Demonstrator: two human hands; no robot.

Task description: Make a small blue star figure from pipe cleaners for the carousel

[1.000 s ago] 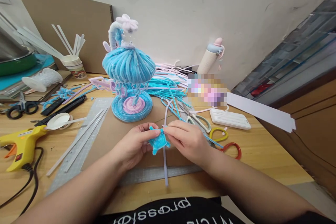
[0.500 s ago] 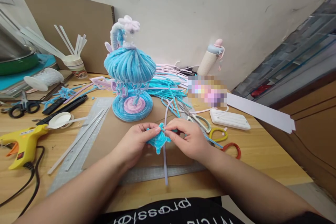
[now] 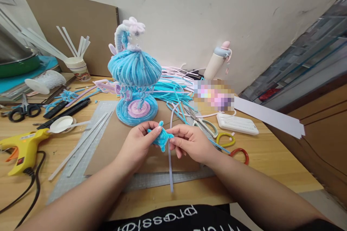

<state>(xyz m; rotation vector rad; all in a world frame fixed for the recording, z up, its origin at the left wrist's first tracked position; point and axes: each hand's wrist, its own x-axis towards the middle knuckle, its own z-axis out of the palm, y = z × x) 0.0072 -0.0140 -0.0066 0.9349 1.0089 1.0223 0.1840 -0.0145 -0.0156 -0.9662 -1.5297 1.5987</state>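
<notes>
Both hands hold a small fuzzy blue shape [image 3: 161, 138] just above the brown card [image 3: 114, 140]. The left hand [image 3: 137, 144] pinches its left side and the right hand [image 3: 189, 142] pinches its right side, near the big blue fuzzy model [image 3: 134, 79]

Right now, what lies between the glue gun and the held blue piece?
White strips on a grey mat, left of the blue piece; head view.
</notes>
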